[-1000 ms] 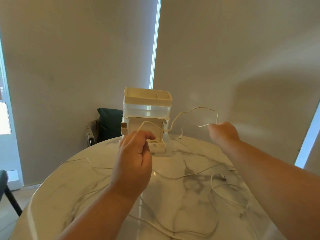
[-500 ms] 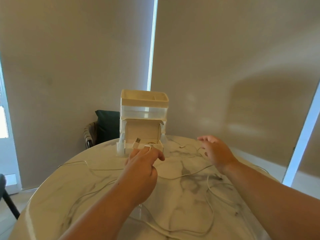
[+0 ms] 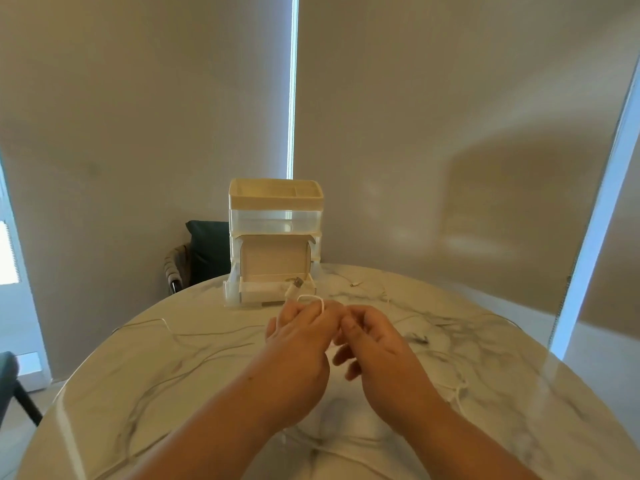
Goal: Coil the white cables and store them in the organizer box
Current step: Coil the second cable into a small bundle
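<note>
our marble counter [image 3: 138, 375] carries loose white cables [image 3: 458, 400] and, at its far side, the organizer box [image 3: 275, 220], bottom drawer [image 3: 263, 289] pulled out. our left grip [image 3: 298, 344] holds one white cable [image 3: 321, 306] looped over its fingers, near the box; whether the curled right grip [image 3: 379, 348] pinches it, we cannot tell. its usb plug [image 3: 296, 282] points at the drawer.

The organizer box [image 3: 276, 237] stands at the far side of the round table [image 3: 166, 386], its bottom drawer [image 3: 263, 289] pulled out toward the person. Just before it the left hand [image 3: 298, 344] and right hand [image 3: 377, 344] meet above the tabletop. A cable [image 3: 313, 299] loops over the left fingers, its plug [image 3: 297, 283] at the drawer's front. Loose cables [image 3: 458, 393] lie on the table to either side of the arms, and a chair [image 3: 204, 254] stands behind the table, left of the box
</note>
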Demonstrator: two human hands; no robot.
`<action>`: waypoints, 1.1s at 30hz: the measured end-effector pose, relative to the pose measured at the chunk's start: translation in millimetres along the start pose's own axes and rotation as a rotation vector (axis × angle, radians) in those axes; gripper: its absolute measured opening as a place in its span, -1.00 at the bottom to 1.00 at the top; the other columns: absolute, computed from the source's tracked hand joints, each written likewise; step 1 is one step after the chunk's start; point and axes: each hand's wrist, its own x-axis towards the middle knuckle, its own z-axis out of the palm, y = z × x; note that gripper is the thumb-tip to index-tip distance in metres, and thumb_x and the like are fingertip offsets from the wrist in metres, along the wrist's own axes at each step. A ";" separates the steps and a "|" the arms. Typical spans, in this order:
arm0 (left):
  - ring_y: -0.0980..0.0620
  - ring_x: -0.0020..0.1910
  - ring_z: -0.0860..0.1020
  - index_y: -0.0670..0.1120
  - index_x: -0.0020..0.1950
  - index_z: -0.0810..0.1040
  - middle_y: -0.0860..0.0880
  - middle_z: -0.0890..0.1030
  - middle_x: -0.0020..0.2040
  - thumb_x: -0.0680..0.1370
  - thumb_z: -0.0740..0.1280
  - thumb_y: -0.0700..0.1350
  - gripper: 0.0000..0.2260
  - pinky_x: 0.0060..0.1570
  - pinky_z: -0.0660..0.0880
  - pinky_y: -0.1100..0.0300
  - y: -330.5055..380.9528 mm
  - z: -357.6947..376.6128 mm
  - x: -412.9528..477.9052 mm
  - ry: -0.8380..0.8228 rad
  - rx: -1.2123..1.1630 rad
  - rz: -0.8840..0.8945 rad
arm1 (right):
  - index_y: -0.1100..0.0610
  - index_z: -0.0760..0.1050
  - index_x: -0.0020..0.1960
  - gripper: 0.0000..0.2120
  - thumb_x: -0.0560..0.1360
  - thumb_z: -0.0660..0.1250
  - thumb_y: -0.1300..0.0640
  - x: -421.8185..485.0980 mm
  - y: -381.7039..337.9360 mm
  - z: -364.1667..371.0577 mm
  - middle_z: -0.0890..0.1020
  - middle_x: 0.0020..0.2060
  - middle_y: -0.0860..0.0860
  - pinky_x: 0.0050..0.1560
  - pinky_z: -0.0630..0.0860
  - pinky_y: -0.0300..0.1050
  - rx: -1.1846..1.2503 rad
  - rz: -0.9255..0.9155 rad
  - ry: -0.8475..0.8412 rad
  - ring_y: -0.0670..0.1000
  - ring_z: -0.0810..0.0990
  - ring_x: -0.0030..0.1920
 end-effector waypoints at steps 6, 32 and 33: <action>0.08 0.33 0.19 0.29 0.32 -0.04 0.20 0.14 0.23 0.50 0.10 -0.27 -0.41 0.28 0.15 0.24 -0.5 8.9 -6.9 -0.037 -0.060 -0.091 | -0.08 0.48 0.19 -0.83 0.63 0.20 0.07 9.7 14.0 -12.8 0.68 -0.09 0.06 -0.07 0.54 0.03 0.146 -0.011 0.079 0.09 0.65 -0.08; -0.04 -0.30 0.61 -0.11 0.00 0.60 -0.07 0.65 -0.31 0.59 0.34 -0.11 -0.91 -0.11 0.60 -0.04 -5.8 -12.2 2.9 -0.045 -0.745 -0.330 | 0.16 0.58 0.00 -0.94 0.58 0.34 0.22 27.0 20.8 -13.6 0.65 -0.22 0.12 -0.33 0.60 0.04 0.179 0.004 0.001 0.15 0.64 -0.35; -0.08 -0.31 0.61 -0.16 0.05 0.57 -0.12 0.64 -0.29 0.59 0.32 -0.16 -0.89 -0.16 0.60 -0.04 -2.8 -11.7 4.1 -0.063 -0.907 -0.394 | 0.16 0.57 0.02 -0.93 0.58 0.32 0.25 26.5 19.4 -12.9 0.66 -0.18 0.13 -0.29 0.63 0.05 0.188 0.012 0.003 0.15 0.67 -0.30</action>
